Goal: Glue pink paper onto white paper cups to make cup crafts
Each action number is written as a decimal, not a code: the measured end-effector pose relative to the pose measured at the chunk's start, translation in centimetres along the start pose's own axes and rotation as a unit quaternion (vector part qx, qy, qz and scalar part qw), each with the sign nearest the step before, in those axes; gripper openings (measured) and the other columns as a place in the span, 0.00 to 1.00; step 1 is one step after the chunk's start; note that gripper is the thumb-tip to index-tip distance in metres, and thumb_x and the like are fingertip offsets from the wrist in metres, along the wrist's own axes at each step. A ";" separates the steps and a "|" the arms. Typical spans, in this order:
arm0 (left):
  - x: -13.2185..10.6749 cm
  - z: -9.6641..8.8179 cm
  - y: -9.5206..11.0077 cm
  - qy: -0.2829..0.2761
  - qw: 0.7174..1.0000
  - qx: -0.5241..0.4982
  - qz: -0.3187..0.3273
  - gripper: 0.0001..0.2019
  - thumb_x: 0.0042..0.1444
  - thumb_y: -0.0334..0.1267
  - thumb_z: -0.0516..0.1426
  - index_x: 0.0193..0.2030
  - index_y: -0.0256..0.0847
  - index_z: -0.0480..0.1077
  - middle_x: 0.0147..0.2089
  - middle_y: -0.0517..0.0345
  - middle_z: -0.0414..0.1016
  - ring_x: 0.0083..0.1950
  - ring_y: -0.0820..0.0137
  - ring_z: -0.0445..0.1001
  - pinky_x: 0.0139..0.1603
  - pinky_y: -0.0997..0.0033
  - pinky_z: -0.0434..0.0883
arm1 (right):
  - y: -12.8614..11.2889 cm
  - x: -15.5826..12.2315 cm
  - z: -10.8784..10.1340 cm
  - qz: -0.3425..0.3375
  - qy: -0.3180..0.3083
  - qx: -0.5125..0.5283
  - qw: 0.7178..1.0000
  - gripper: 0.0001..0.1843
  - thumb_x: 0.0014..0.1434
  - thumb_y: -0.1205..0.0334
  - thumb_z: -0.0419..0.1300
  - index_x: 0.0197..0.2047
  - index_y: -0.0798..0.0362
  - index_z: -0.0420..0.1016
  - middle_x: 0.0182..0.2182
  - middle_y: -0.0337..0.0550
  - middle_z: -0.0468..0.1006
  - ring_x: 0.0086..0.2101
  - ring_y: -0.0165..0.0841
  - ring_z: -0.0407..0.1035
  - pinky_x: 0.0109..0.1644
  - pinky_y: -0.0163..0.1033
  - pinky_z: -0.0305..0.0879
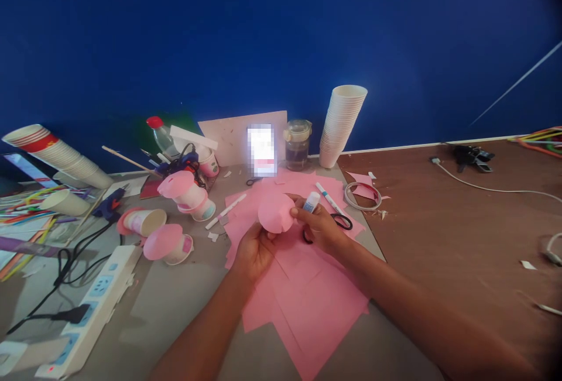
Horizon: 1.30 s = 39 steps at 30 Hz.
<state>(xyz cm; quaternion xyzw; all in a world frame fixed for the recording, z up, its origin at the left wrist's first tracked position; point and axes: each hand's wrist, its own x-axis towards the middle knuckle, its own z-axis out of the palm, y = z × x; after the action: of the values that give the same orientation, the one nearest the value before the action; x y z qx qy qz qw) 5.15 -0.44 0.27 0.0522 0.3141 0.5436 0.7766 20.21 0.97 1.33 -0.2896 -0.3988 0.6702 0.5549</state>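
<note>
The round pink paper (pixel 273 212) is over the tabletop (pixel 162 293), between the left hand (pixel 257 252), bent under its bottom edge, and the right hand (pixel 319 227), pinching its right side. A glue stick (pixel 312 201) pokes up beside the right hand's fingers, maybe held too.

I can read no word, brand or number anywhere. The glue stick (pixel 311 202) at my right hand (pixel 320 227) carries a bluish label too small for me to make out, the marker (pixel 328 197) has print I can't decipher, and the bright screen (pixel 261 148) shows me only blurred blocks.
</note>
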 end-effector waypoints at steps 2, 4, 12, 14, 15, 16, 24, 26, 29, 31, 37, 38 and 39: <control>0.1 -0.3 0.0 0.005 1.000 0.000 0.001 0.11 0.59 0.25 0.47 0.42 0.31 0.69 0.23 0.58 0.73 0.19 0.78 0.68 0.28 0.75 0.74 | -0.2 0.1 0.0 -0.001 0.006 -0.001 1.000 0.14 0.45 0.58 0.67 0.19 0.52 0.66 0.35 0.41 0.75 0.41 0.35 0.67 0.45 0.40 0.60; 0.2 -0.5 -0.1 0.012 1.000 -0.003 0.002 0.10 0.60 0.25 0.47 0.42 0.31 0.69 0.24 0.57 0.74 0.21 0.76 0.71 0.30 0.74 0.75 | -0.4 0.2 0.1 0.006 0.004 0.002 1.000 0.16 0.45 0.57 0.67 0.17 0.53 0.64 0.30 0.40 0.73 0.36 0.33 0.66 0.41 0.38 0.60; 0.1 -0.5 -0.1 0.021 1.000 -0.006 -0.001 0.10 0.60 0.27 0.48 0.43 0.32 0.69 0.27 0.55 0.77 0.24 0.74 0.75 0.31 0.75 0.76 | -0.4 0.3 0.1 0.035 0.003 0.024 0.999 0.19 0.44 0.56 0.67 0.17 0.53 0.61 0.19 0.32 0.60 0.23 0.26 0.54 0.29 0.34 0.52; 0.0 -0.4 -0.1 0.018 1.000 -0.005 -0.002 0.10 0.61 0.27 0.47 0.43 0.31 0.69 0.27 0.54 0.77 0.23 0.75 0.75 0.30 0.76 0.76 | -0.3 0.4 -0.1 0.044 0.014 0.023 0.999 0.19 0.44 0.56 0.67 0.17 0.53 0.61 0.17 0.32 0.59 0.22 0.25 0.52 0.26 0.34 0.49; 0.0 -0.4 -0.1 0.016 1.000 -0.003 -0.002 0.10 0.61 0.27 0.47 0.43 0.31 0.69 0.26 0.54 0.77 0.23 0.75 0.75 0.30 0.76 0.76 | -0.2 0.4 -0.2 0.049 0.022 0.021 0.998 0.19 0.44 0.56 0.68 0.17 0.53 0.60 0.17 0.31 0.58 0.21 0.24 0.51 0.25 0.34 0.47; -0.1 -0.4 -0.1 0.015 1.000 -0.001 -0.003 0.11 0.61 0.27 0.47 0.43 0.31 0.69 0.26 0.53 0.77 0.23 0.75 0.75 0.29 0.76 0.75 | -0.1 0.4 -0.3 0.054 0.032 0.019 0.998 0.20 0.43 0.56 0.68 0.16 0.53 0.60 0.16 0.31 0.57 0.20 0.23 0.49 0.24 0.34 0.45; 0.0 -0.5 -0.2 0.005 1.000 0.007 0.003 0.09 0.61 0.27 0.48 0.39 0.32 0.69 0.25 0.54 0.76 0.22 0.75 0.74 0.29 0.78 0.75 | 0.4 0.5 -0.7 0.073 0.058 0.009 0.996 0.19 0.44 0.55 0.67 0.17 0.53 0.60 0.14 0.30 0.56 0.16 0.22 0.48 0.19 0.32 0.43; 0.1 -0.6 -0.2 0.004 1.000 0.005 0.004 0.09 0.61 0.27 0.48 0.37 0.32 0.69 0.25 0.55 0.76 0.22 0.75 0.74 0.31 0.77 0.75 | 0.4 0.5 -0.8 0.080 0.071 -0.022 0.994 0.15 0.46 0.54 0.65 0.20 0.53 0.66 0.15 0.31 0.59 0.17 0.24 0.51 0.20 0.33 0.49; 0.1 -0.7 -0.2 0.013 1.000 0.000 0.006 0.10 0.61 0.28 0.48 0.36 0.33 0.69 0.26 0.55 0.77 0.23 0.74 0.75 0.34 0.71 0.76 | 0.1 0.5 -0.9 0.000 0.140 -0.142 0.980 0.11 0.51 0.53 0.60 0.31 0.52 0.73 0.25 0.38 0.71 0.26 0.30 0.64 0.29 0.37 0.61; 0.1 -0.7 -0.1 0.021 1.000 -0.002 0.016 0.10 0.61 0.29 0.48 0.35 0.33 0.69 0.27 0.54 0.78 0.25 0.73 0.77 0.37 0.68 0.77 | -0.4 0.2 -0.9 -0.124 0.186 -0.248 0.943 0.12 0.54 0.54 0.58 0.38 0.51 0.75 0.36 0.43 0.75 0.38 0.36 0.68 0.41 0.42 0.64; -0.1 -0.9 -0.3 0.015 0.999 0.012 0.035 0.09 0.61 0.31 0.50 0.32 0.33 0.69 0.25 0.54 0.78 0.27 0.71 0.77 0.43 0.66 0.75 | -1.3 -1.0 -0.1 -0.286 0.040 -0.439 0.851 0.23 0.57 0.54 0.56 0.56 0.46 0.66 0.56 0.49 0.67 0.57 0.46 0.57 0.58 0.55 0.56; -0.1 -0.9 -0.3 0.010 0.999 0.018 0.039 0.09 0.60 0.31 0.50 0.32 0.34 0.69 0.25 0.54 0.78 0.27 0.71 0.78 0.43 0.66 0.75 | -1.2 -1.1 0.0 -0.287 0.011 -0.455 0.843 0.24 0.57 0.54 0.56 0.57 0.45 0.65 0.58 0.49 0.65 0.59 0.47 0.55 0.59 0.56 0.55; -0.1 -0.9 -0.4 0.004 0.999 0.024 0.042 0.08 0.60 0.31 0.51 0.31 0.34 0.69 0.25 0.53 0.78 0.28 0.70 0.78 0.42 0.67 0.75 | -0.9 -1.2 0.1 -0.288 -0.013 -0.467 0.836 0.25 0.57 0.54 0.56 0.58 0.45 0.64 0.59 0.48 0.62 0.60 0.47 0.54 0.60 0.57 0.54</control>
<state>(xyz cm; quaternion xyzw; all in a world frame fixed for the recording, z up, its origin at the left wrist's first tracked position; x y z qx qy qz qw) 4.92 -0.91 -0.60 0.0817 0.3278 0.5684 0.7502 20.86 -0.13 2.11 -0.3780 -0.7371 0.2173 0.5164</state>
